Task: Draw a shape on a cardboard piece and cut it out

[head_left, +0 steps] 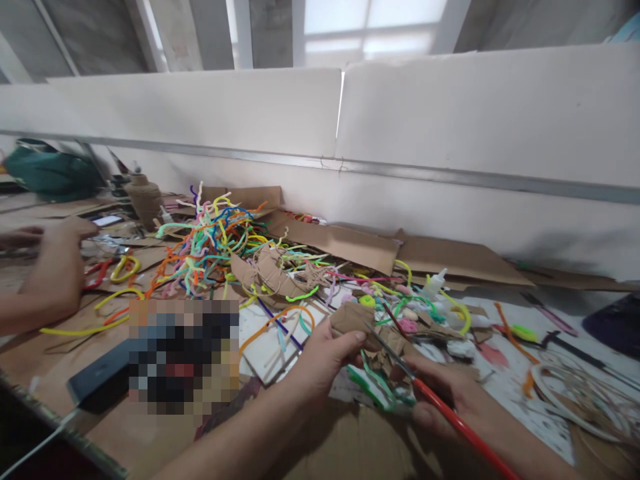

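My left hand (320, 357) pinches a small piece of brown cardboard (353, 319) between thumb and fingers, low in the middle of the view. My right hand (453, 397) is closed around red-handled scissors (450, 417) whose thin blades (387, 343) point up-left at the cardboard. Green pipe cleaners (377, 387) and cardboard scraps lie just under both hands.
A big tangle of coloured pipe cleaners (210, 247) sits behind, with cardboard sheets (345, 243) along a white wall. A glue bottle (435, 283), a dark phone (100, 380) and a twine spool (145, 200) lie about. Another person's hand (55, 267) works at far left.
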`<state>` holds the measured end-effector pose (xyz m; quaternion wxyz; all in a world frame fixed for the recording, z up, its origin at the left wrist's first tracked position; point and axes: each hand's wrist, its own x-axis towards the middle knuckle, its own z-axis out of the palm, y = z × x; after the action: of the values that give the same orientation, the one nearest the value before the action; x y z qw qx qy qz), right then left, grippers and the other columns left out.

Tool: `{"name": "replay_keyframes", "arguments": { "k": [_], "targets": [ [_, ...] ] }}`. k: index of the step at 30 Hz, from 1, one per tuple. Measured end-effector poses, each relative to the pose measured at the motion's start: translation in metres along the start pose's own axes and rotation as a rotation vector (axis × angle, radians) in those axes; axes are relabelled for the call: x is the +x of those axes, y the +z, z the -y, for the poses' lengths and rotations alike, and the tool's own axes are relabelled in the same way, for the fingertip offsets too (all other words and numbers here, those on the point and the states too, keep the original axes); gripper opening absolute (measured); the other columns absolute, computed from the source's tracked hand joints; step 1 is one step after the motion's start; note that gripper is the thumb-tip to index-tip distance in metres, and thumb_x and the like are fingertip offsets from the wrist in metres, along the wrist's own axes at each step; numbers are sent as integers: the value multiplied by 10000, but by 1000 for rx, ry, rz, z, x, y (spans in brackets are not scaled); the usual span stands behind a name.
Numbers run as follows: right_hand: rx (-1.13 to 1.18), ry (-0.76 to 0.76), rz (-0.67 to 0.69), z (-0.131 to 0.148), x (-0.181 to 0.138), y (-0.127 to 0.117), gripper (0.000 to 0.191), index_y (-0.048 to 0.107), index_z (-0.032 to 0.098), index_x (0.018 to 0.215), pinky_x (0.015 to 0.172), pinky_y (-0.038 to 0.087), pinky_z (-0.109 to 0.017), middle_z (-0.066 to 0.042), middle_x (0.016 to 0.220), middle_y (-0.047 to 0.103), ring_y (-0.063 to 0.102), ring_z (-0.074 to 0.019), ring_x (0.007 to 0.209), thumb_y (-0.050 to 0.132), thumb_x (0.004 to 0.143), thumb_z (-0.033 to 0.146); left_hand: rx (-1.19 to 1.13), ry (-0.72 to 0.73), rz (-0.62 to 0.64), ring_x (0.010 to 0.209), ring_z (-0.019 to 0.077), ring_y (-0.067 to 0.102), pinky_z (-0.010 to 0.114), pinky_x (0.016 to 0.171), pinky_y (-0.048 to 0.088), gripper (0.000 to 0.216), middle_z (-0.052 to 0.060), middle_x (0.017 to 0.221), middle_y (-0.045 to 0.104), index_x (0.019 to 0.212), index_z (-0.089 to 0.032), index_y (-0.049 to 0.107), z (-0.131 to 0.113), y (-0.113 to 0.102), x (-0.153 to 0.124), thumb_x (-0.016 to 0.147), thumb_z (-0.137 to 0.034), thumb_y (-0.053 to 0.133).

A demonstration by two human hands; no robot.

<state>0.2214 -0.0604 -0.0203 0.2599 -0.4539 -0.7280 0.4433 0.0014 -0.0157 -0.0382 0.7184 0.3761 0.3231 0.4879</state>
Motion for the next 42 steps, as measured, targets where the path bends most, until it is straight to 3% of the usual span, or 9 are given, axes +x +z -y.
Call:
{"name": "replay_keyframes", "arguments": {
  "k": [9, 14, 18, 25, 30, 37, 42],
  "targets": [
    [33, -8, -57, -2, 1, 3, 609, 795, 306, 1273, 879, 594, -412, -63, 1160, 819, 746, -355, 1013, 747, 835, 727, -24, -6, -23, 598, 122, 492, 240, 602, 391, 291, 16, 745, 679, 863, -189, 697, 1, 1, -1, 691, -366, 851],
    [5, 11, -52, -3, 1, 3, 667, 801, 303, 1245, 822, 587, -389, -47, 1006, 817, 744, -337, 928, 698, 821, 808, -75, -26, -30, 579, 107, 507, 233, 597, 405, 323, 27, 779, 713, 862, -190, 675, 7, 0, 1, 696, -377, 880],
    [19, 25, -19, -5, 2, 1, 699, 787, 289, 1246, 828, 581, -385, -50, 1035, 818, 738, -331, 929, 687, 811, 827, -57, -68, -14, 624, 120, 573, 249, 634, 451, 394, 44, 843, 734, 947, -174, 699, 3, -4, 2, 699, -411, 894],
    [45, 35, -73, -4, 2, 3, 642, 800, 275, 988, 716, 586, -329, -19, 889, 809, 732, -288, 812, 689, 760, 865, -56, 26, -44, 807, 192, 699, 307, 776, 532, 470, 56, 934, 762, 938, -206, 616, -7, -15, 7, 673, -359, 973],
    [18, 30, -78, -7, 3, 7, 695, 810, 258, 1127, 749, 594, -355, -45, 928, 806, 732, -304, 835, 694, 777, 848, -94, 50, -42, 763, 185, 692, 305, 758, 531, 547, 44, 908, 754, 945, -209, 575, 1, -12, 10, 653, -437, 977],
    [-17, 71, -57, -5, 4, 9, 849, 806, 231, 1162, 762, 593, -367, -81, 948, 808, 722, -322, 858, 582, 767, 948, -142, 52, -79, 757, 177, 684, 284, 739, 517, 511, 28, 896, 747, 959, -204, 608, 1, -2, 5, 659, -429, 955],
    [6, 93, -76, -13, 4, 13, 804, 797, 251, 1187, 790, 601, -377, -84, 1007, 822, 738, -337, 900, 620, 768, 914, -173, 41, -92, 716, 157, 666, 267, 711, 506, 527, 21, 859, 746, 948, -199, 604, 3, -1, 5, 637, -428, 963]
  ]
}}
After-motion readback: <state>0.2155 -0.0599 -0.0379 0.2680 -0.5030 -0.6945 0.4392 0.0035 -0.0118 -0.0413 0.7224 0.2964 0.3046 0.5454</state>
